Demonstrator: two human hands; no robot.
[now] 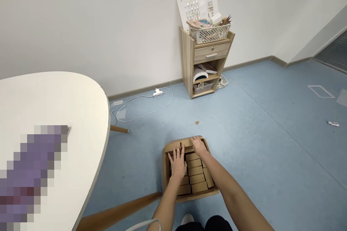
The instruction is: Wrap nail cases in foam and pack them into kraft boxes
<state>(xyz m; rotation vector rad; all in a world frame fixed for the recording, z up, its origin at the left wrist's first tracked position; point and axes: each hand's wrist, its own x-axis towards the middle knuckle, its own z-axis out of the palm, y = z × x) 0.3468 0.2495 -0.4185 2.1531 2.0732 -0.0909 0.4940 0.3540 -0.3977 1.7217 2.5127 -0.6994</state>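
- Left hand (pixel 177 163): one, open wide with fingers spread, over the left side of the carton, holding nothing.
- Right hand (pixel 199 146): one, resting on the carton's far flap (pixel 187 142); whether it grips the flap, I cannot tell.
- Cardboard carton (pixel 164 166): one, open, on the blue floor (pixel 257 133), just ahead of the person's shoe (pixel 187 219).
- Small kraft boxes (pixel 195 170): at least eight show, packed inside the carton; the left hand hides any others.
- White table (pixel 54 94): one, its rounded edge left of the carton.
- Wooden cabinet (pixel 211 52): one, with one drawer, against the wall, well apart from the carton.
- White plastic basket (pixel 210 33): one, on the cabinet's top.
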